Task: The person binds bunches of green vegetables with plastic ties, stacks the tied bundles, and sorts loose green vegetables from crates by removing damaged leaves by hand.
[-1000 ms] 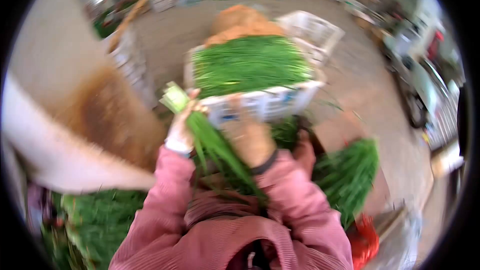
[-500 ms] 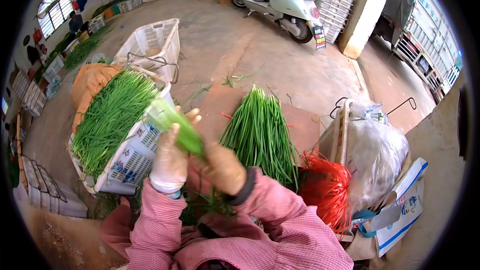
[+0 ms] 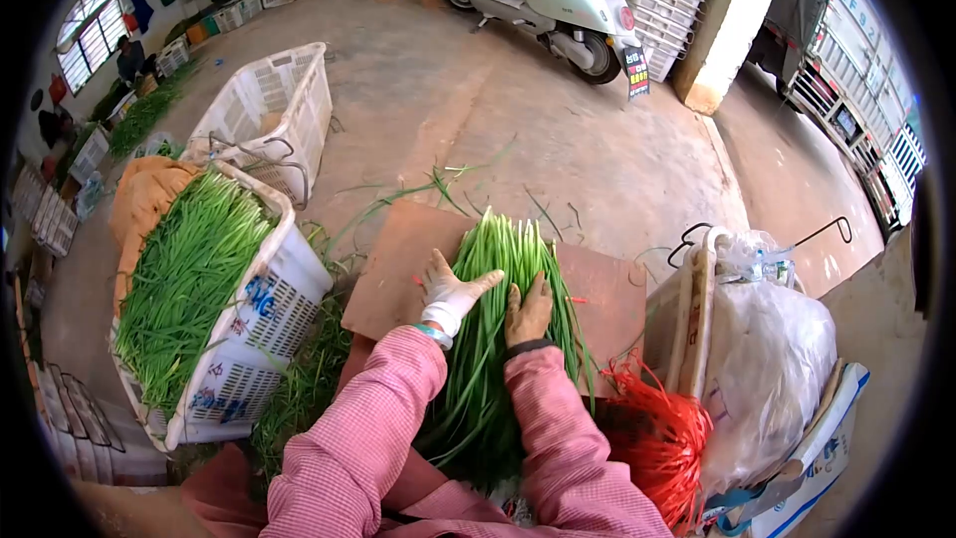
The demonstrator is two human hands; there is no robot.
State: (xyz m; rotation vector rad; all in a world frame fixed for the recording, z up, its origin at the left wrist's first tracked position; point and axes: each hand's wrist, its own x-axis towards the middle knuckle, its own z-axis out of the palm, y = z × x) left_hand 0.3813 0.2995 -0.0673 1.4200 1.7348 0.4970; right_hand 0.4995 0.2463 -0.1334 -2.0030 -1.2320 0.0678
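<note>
A thick pile of long green chives (image 3: 495, 259) lies on a brown board (image 3: 388, 254) in front of me, pale ends pointing away. My left hand (image 3: 455, 294), in a whitish glove, rests at the pile's left side with its fingers and thumb spread. On the right part of the pile lies my right hand (image 3: 529, 311), its fingers stretched out along the stems. Neither hand is closed round the chives. Red ties (image 3: 662, 438) hang in a bundle to the right of the board.
A white crate (image 3: 261, 314) full of chives and an orange cloth stands at left, with another white crate (image 3: 314, 110) behind it. Clear plastic bags (image 3: 772, 359) cover a container at right. Farther off are a scooter (image 3: 573, 5), stacked crates and a truck (image 3: 856, 50).
The bunch of chives that my hands held above the left side is out of them. Both hands have moved right and down onto the pile on the board.
</note>
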